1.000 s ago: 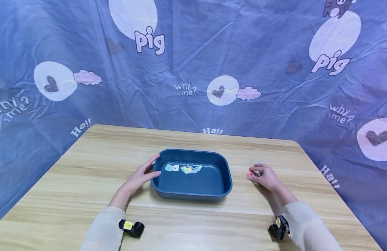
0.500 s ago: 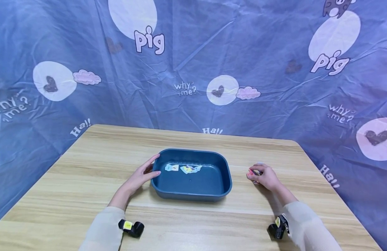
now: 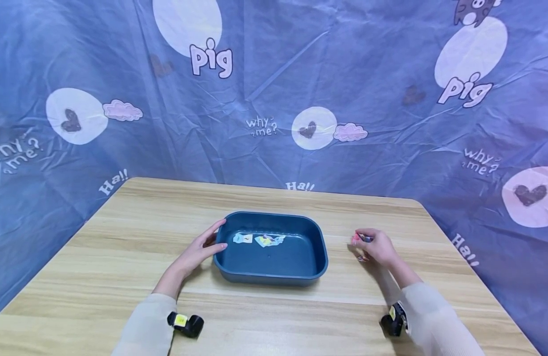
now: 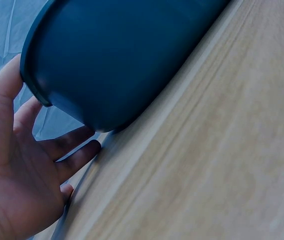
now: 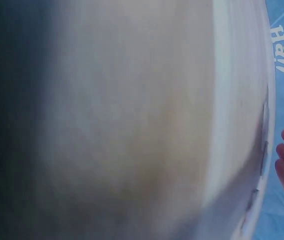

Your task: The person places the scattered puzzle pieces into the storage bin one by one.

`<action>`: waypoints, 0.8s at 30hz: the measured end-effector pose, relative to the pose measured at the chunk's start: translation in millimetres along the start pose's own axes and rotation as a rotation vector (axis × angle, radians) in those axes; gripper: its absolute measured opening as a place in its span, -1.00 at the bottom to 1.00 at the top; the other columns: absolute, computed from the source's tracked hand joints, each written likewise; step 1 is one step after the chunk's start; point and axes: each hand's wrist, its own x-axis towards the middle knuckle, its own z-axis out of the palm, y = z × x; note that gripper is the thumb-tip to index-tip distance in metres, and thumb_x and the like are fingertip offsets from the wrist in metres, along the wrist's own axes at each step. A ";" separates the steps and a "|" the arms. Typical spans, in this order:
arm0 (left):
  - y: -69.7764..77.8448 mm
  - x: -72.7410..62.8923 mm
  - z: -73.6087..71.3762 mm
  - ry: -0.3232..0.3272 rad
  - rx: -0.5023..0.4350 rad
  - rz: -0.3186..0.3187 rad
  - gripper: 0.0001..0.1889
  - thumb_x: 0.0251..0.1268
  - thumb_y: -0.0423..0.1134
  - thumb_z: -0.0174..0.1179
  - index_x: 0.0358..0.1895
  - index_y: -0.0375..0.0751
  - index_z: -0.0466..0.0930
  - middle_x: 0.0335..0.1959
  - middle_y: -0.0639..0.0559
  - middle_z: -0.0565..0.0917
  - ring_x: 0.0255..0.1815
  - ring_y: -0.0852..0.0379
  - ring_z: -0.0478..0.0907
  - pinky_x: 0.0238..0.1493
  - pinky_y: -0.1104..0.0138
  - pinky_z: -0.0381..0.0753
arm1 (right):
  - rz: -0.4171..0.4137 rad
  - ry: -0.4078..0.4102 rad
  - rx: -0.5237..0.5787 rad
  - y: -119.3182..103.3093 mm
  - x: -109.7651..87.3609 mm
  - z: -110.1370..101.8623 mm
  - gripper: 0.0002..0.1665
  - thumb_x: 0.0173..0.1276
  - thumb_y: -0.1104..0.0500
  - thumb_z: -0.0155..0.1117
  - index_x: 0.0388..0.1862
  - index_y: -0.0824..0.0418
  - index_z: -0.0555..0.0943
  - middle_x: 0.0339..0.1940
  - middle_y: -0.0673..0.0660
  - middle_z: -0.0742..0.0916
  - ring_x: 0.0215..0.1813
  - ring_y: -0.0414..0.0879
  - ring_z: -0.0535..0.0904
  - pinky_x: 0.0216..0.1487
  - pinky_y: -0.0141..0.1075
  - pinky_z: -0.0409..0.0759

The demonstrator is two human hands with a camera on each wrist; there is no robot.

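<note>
A dark blue-green plastic basin (image 3: 274,282) stands on the wooden table. My left hand (image 3: 198,251) holds its left end, thumb over the rim; in the left wrist view the other fingers of that hand (image 4: 22,165) spread along the outer wall. Inside the basin lie a pale blue-and-white flat cut-out (image 3: 242,238) and a blue, yellow and purple one (image 3: 269,241). To the basin's right, my right hand (image 3: 378,247) pinches a small flat pink and multicoloured piece (image 3: 356,238) just above the table. Below that hand lies another small colourful flat piece (image 3: 362,258), partly hidden.
Light wooden table (image 3: 274,321) surrounds the basin. A blue printed cloth (image 3: 265,89) hangs behind and beside it. Each wrist carries a small black camera, such as the left one (image 3: 191,325). In the right wrist view, flat pieces (image 5: 254,200) lie near the table's far edge.
My right hand has lifted slightly from the table with the pinched piece, uncovering a piece beneath. My left hand and the basin have stayed in place.
</note>
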 end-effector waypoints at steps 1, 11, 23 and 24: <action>-0.8 0.0 0.0 0.002 0.001 0.000 -0.39 0.17 -0.19 0.08 0.29 0.12 0.07 0.30 -0.11 0.04 0.25 -0.16 -0.01 0.17 -0.03 -0.06 | -0.009 0.004 0.002 -1.2 0.7 -0.9 -0.50 0.06 0.15 0.29 -0.10 0.48 0.49 -0.20 0.36 0.59 -0.22 0.08 0.49 -0.23 -0.18 0.46; -1.1 -0.1 0.0 0.015 0.004 -0.007 -0.38 0.15 -0.18 0.09 0.28 0.17 0.08 0.30 -0.07 0.05 0.25 -0.14 0.00 0.16 -0.03 -0.06 | 0.058 -0.033 0.120 -13.4 6.9 -8.1 -0.41 0.14 0.13 0.21 0.04 0.50 0.37 -0.11 0.37 0.56 -0.06 0.11 0.46 -0.12 -0.28 0.45; -1.1 -0.9 0.1 0.011 -0.006 -0.004 -0.38 0.14 -0.17 0.10 0.28 0.17 0.09 0.29 -0.08 0.06 0.25 -0.14 0.01 0.16 -0.03 -0.05 | 0.014 -0.019 0.149 -33.1 15.8 -8.5 -0.40 0.14 0.09 0.21 0.03 0.50 0.39 -0.11 0.33 0.57 -0.09 0.08 0.49 -0.23 -0.50 0.43; -1.2 -0.9 0.2 0.013 -0.006 -0.005 -0.38 0.14 -0.17 0.10 0.28 0.17 0.09 0.29 -0.09 0.07 0.25 -0.13 0.01 0.16 -0.03 -0.05 | 0.007 -0.017 0.155 -34.9 16.7 -7.7 -0.39 0.14 0.07 0.21 0.02 0.50 0.40 -0.11 0.34 0.57 -0.09 0.08 0.49 -0.23 -0.48 0.44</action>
